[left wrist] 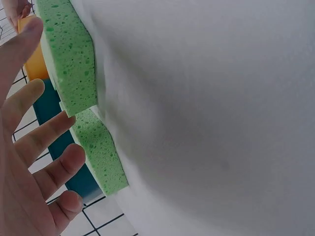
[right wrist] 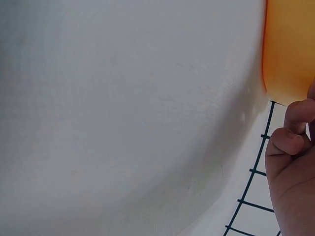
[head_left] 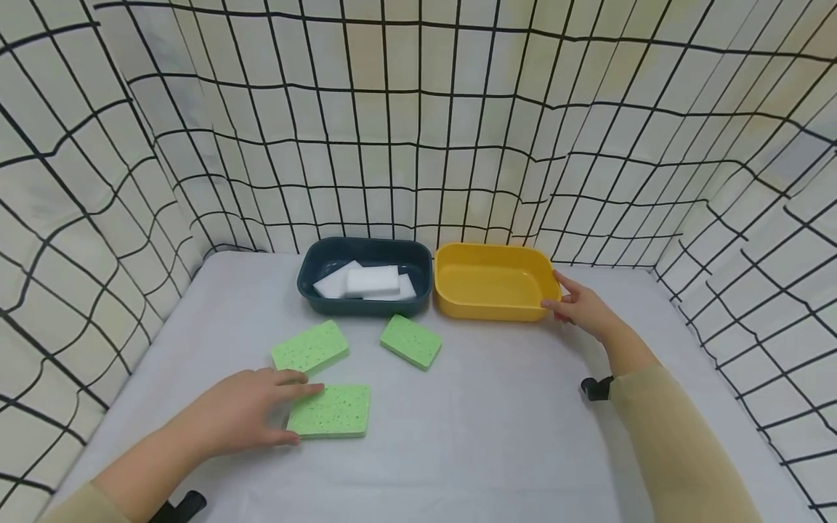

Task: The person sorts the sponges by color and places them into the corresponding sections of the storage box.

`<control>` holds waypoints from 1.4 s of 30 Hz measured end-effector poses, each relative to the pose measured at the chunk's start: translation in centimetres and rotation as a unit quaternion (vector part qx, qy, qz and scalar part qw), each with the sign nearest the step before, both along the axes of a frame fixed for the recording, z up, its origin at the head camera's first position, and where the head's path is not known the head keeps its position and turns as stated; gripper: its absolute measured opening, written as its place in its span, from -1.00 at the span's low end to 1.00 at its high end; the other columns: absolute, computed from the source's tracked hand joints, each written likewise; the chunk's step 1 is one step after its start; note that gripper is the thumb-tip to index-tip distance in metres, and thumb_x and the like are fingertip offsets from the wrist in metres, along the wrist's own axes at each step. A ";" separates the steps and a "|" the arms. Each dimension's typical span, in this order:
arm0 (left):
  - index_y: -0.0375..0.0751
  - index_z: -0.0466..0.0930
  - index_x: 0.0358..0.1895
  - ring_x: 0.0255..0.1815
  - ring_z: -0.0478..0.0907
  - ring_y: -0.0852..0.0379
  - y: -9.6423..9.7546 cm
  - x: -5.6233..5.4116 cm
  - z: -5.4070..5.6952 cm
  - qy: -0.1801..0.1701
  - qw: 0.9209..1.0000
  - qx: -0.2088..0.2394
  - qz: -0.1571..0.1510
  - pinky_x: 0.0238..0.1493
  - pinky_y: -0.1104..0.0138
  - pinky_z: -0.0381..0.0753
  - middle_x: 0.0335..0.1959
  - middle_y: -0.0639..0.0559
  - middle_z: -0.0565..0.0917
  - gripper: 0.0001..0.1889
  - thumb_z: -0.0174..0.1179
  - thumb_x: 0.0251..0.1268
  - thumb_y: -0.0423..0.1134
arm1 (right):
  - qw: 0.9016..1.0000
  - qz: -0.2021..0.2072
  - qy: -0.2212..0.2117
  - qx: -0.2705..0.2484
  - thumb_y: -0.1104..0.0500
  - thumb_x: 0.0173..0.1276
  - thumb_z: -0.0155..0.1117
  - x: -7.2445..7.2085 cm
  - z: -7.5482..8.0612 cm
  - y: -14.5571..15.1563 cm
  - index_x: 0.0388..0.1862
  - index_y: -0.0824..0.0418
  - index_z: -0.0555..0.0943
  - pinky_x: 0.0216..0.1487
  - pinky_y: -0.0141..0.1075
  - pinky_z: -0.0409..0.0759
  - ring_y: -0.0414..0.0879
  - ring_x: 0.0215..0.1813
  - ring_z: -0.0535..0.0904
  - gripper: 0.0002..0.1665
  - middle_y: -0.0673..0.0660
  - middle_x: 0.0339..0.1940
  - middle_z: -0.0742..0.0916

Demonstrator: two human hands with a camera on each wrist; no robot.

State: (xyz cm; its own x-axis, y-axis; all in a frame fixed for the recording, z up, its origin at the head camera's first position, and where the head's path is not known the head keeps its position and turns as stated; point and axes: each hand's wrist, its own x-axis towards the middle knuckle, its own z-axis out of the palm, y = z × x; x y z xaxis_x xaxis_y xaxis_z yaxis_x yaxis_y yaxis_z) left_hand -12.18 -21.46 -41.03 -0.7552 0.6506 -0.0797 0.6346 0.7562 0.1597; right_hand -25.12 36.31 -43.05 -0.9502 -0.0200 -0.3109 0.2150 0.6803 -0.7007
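Observation:
My left hand (head_left: 245,412) reaches over the near left of three light green sponges, its fingertips over the left edge of that sponge (head_left: 333,412). In the left wrist view the fingers (left wrist: 49,137) are spread and loosely bent beside the sponge (left wrist: 69,59). A second green sponge (head_left: 312,347) lies just beyond it, and a third sponge (head_left: 410,341) lies to the right. My right hand (head_left: 585,311) holds the right end of a yellow tub (head_left: 493,312), thumb at the front corner and a finger at the side rim.
Left of the yellow tub stands a dark blue tub (head_left: 366,309) with several white sponge blocks (head_left: 373,280) in it. Both tubs stand on a white cloth (head_left: 484,428), close to the black wire grid (head_left: 418,145) that rises at the back and both sides.

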 end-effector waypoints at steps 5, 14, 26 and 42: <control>0.30 0.54 0.30 0.14 0.58 -0.10 0.1 0.1 -0.1 -0.013 1.000 -0.011 0.002 0.03 -0.06 0.61 0.20 0.02 0.60 -0.28 0.41 -0.03 0.31 | 1.000 0.002 0.003 0.002 -0.35 0.28 0.30 0.0 0.0 0.0 0.65 -0.16 -0.15 -0.07 -0.23 0.52 0.07 -0.28 0.52 0.17 0.18 -0.36 0.65; 0.30 0.55 0.30 0.17 0.57 -0.14 0.0 0.2 -0.6 -0.012 1.000 -0.013 0.007 0.04 -0.08 0.59 0.23 -0.02 0.58 -0.29 0.44 -0.03 0.25 | 1.000 -0.001 0.004 -0.004 -0.36 0.26 0.31 0.0 0.1 -0.3 0.65 -0.15 -0.14 -0.05 -0.21 0.54 0.06 -0.28 0.53 0.19 0.20 -0.36 0.65; 0.33 0.59 0.25 0.16 0.57 -0.11 0.1 0.3 -0.6 -0.006 1.000 -0.004 -0.003 0.02 -0.07 0.60 0.20 0.00 0.61 -0.35 0.42 -0.01 0.27 | 1.000 -0.001 0.005 0.001 -0.39 0.23 0.31 0.0 -0.1 -0.2 0.65 -0.16 -0.13 -0.06 -0.22 0.50 0.06 -0.27 0.52 0.20 0.18 -0.37 0.65; 0.32 0.60 0.25 0.22 0.53 -0.05 1.2 -0.8 0.5 0.036 0.998 0.050 -0.008 0.16 -0.05 0.55 0.22 0.08 0.60 -0.42 0.42 0.08 0.20 | 1.000 0.001 0.006 0.001 -0.34 0.28 0.31 0.0 -0.1 0.0 0.65 -0.18 -0.14 -0.09 -0.24 0.50 0.05 -0.30 0.51 0.16 0.18 -0.39 0.64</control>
State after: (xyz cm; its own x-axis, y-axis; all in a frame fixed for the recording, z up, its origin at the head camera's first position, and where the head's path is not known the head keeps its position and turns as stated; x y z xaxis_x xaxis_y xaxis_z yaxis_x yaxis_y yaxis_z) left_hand -12.99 -20.25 -40.49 -0.7457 0.6651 0.0405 0.6594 0.7279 0.1882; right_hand -25.15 36.32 -43.16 -0.9540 -0.0221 -0.2989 0.2040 0.6826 -0.7018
